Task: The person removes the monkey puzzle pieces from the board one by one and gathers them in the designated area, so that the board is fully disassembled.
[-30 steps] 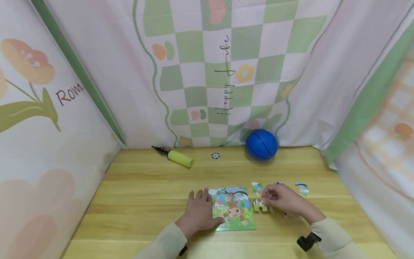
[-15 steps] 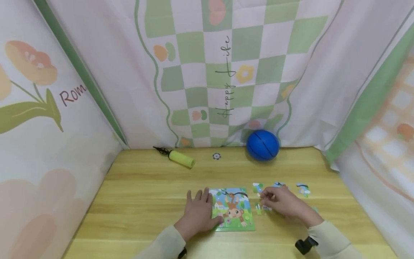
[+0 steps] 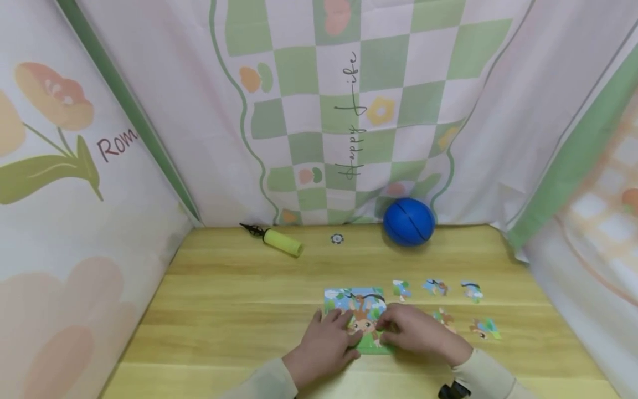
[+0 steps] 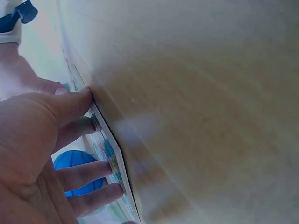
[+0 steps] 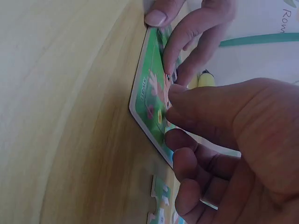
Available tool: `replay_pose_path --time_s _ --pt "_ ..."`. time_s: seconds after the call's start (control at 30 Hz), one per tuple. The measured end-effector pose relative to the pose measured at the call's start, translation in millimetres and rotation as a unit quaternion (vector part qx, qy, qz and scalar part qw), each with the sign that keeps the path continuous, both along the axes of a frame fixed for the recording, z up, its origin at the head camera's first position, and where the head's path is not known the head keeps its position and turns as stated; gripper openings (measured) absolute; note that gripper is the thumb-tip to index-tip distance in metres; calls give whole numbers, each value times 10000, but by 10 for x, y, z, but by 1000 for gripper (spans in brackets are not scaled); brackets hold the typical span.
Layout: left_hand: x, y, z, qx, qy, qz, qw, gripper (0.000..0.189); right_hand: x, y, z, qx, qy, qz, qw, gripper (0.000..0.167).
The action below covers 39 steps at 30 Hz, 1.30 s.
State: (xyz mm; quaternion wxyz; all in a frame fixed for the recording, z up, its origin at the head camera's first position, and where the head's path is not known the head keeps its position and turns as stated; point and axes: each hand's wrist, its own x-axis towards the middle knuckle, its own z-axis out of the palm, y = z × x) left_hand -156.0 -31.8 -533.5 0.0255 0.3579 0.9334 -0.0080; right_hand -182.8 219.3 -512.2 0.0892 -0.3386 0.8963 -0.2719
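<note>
A square jigsaw puzzle [image 3: 366,293] with a monkey picture lies on the table. My left hand [image 3: 324,343] rests on its left part, fingers spread and touching the surface; in the left wrist view the thumb [image 4: 77,103] sits at the near edge. Over the puzzle's right side, my right hand [image 3: 418,332] has thumb and index finger brought together in a pinch, other fingers curled. A small puzzle piece seems to be between those tips, but they cover it. Loose puzzle pieces [image 3: 436,287] lie to the right, one of them beside the board [image 5: 161,191] in the right wrist view.
A blue ball [image 3: 408,221] stands at the back by the curtain. Further left lie a small gear-shaped disc [image 3: 337,238] and a yellow-green hand pump [image 3: 282,242] with a black end. Curtains [image 3: 349,111] border the table at the back and sides.
My right hand has moved left from the loose pieces onto the puzzle. The piece formerly under its fingers no longer shows on the table. My left hand has slid right over the puzzle.
</note>
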Motion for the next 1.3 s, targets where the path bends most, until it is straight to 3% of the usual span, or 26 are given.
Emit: replay_pose_path --time_s 0.1,0.27,0.4,0.5,0.63,0.9,1.07,1.3 --pt "-7 3 -16 67 55 16 10000 46 20 -7 12 -38 -60 16 10000 14" --pt "-38 6 -41 466 33 91 9989 41 25 -8 21 179 -2 -142 9997 22" --pt "-116 14 -86 943 217 395 9945 48 20 -10 30 299 48 -218 9993 27" --pt "-205 32 -98 821 304 801 9929 72 26 -8 36 264 99 -134 9995 30" --pt "-299 62 -61 265 -41 1253 9918 99 37 -7 43 242 115 -43 9996 34" --pt "-336 78 -12 -111 -771 1369 9875 98 63 -20 44 271 138 -7 9995 30" --pt "-362 98 -6 -172 -899 1444 9853 101 66 -23 28 160 73 -111 9998 16" --pt "-378 111 1 -229 -1021 1538 9825 109 45 14 43 514 235 -329 9979 27"
